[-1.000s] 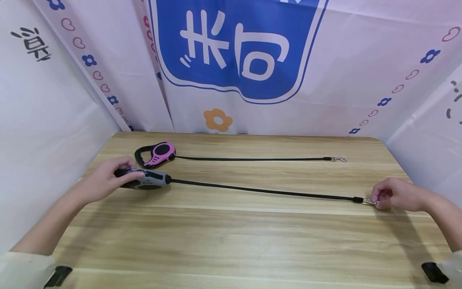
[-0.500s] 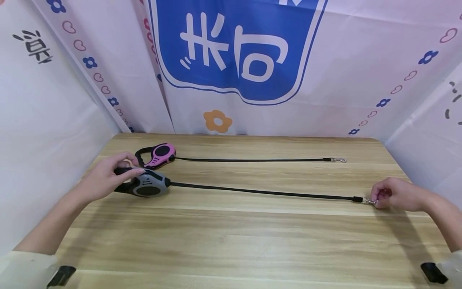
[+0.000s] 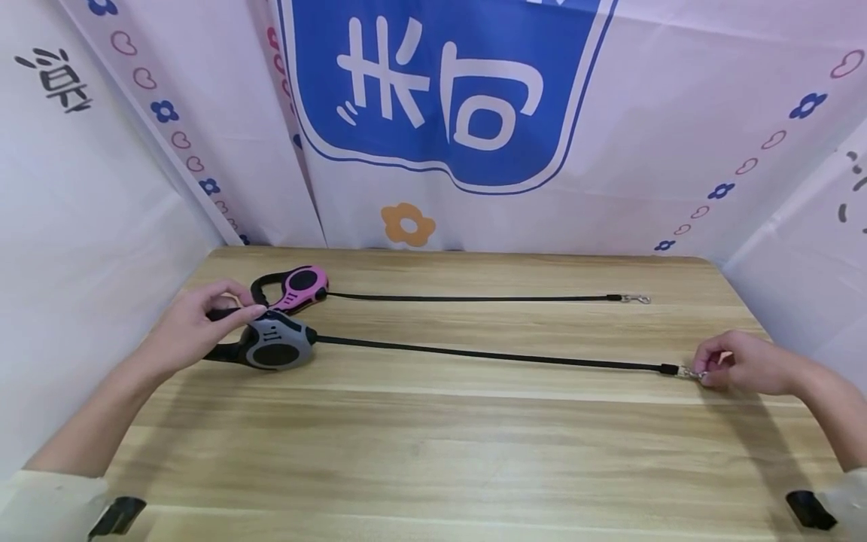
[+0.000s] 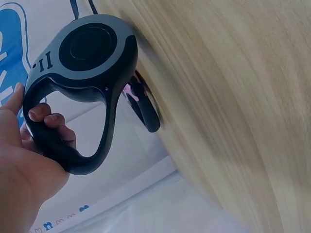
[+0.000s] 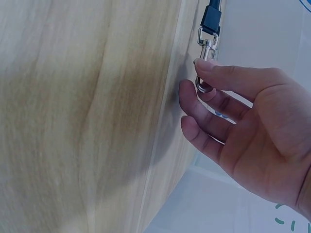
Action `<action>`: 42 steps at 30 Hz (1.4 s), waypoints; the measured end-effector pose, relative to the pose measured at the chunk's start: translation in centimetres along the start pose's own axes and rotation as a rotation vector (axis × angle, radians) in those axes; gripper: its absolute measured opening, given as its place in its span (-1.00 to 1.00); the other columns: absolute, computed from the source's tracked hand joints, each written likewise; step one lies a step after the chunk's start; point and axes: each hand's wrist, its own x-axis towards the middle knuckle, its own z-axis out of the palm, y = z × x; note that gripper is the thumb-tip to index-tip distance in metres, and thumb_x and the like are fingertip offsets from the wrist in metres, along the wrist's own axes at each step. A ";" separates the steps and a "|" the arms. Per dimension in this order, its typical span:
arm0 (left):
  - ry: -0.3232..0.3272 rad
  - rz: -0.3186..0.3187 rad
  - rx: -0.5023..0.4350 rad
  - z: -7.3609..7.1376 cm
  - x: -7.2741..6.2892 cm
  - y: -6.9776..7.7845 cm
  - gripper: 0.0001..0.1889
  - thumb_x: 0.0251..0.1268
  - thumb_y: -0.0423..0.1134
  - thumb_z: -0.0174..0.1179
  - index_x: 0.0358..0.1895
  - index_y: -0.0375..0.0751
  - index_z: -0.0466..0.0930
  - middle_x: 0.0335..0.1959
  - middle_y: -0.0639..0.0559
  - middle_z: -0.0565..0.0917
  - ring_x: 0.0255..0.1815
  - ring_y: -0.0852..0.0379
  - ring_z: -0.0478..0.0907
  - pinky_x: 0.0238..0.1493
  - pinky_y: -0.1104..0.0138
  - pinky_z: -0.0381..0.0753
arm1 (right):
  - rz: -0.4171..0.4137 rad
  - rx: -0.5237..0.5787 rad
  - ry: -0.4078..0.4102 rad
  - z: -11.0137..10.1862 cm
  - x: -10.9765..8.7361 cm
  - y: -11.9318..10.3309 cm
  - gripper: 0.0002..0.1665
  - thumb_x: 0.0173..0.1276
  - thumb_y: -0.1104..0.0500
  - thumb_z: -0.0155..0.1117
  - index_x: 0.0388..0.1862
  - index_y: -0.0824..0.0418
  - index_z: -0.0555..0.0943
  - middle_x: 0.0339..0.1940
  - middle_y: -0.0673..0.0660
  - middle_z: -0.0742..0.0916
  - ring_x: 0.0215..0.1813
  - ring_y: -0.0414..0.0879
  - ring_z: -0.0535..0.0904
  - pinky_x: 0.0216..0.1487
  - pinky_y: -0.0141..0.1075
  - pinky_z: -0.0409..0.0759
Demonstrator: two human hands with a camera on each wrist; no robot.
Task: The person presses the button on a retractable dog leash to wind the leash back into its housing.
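Note:
A grey and black retractable dog leash is at the table's left, its black cord drawn out to the right. My left hand grips its black handle; in the left wrist view the fingers curl through the handle loop. At the cord's far end, my right hand pinches the silver snap hook between thumb and fingers. Just behind lies a pink and black retractable leash, its cord also stretched out, ending in a metal hook.
The wooden table has a light grain. A white cloth backdrop with a blue printed sign hangs along its back edge, and white panels stand at both sides.
The grey leash's body has turned in my left hand, so its flat round side shows more, and it has shifted slightly left. My right hand stays almost in place on the hook.

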 end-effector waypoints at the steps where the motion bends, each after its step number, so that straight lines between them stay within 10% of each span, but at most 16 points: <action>1: 0.007 0.003 -0.010 0.0 0.0 0.0 -0.87 0.48 -0.22 0.31 -0.14 -0.20 0.61 -0.36 0.03 0.80 -0.36 0.30 0.54 -0.34 0.40 0.38 | 0.000 0.002 0.002 0.0 0.0 0.0 -0.75 0.23 0.49 0.39 -0.37 0.15 0.66 -0.45 -0.19 0.62 -0.39 -0.34 0.45 -0.39 -0.38 0.42; 21: 0.036 -0.164 -0.258 -0.2 0.0 0.2 -0.84 0.52 -0.16 0.28 -0.15 -0.18 0.59 -0.44 0.38 0.71 -0.38 0.32 0.44 -0.36 0.40 0.39 | -0.055 0.015 0.097 0.5 0.0 0.8 -0.75 0.17 0.63 0.31 -0.37 0.32 0.65 -0.45 -0.19 0.66 -0.43 -0.38 0.50 -0.48 -0.40 0.50; 29: 0.055 -0.215 -0.348 0.0 0.3 0.0 -0.82 0.56 -0.14 0.23 -0.15 -0.19 0.62 -0.65 0.22 0.51 -0.62 0.25 0.24 -0.56 0.20 0.11 | -0.088 0.004 0.109 0.5 0.1 1.2 -0.78 0.24 0.64 0.26 -0.33 0.39 0.66 -0.46 -0.16 0.67 -0.47 -0.34 0.53 -0.51 -0.37 0.54; 42: 0.071 -0.263 -0.617 -0.2 0.2 0.0 -0.80 0.46 -0.33 0.31 -0.30 0.08 0.82 -0.56 0.24 0.65 -0.59 0.26 0.37 -0.50 0.42 0.34 | -0.077 -0.027 0.140 0.3 0.3 2.0 -0.78 0.23 0.62 0.29 -0.34 0.35 0.66 -0.44 -0.19 0.66 -0.45 -0.38 0.52 -0.48 -0.41 0.54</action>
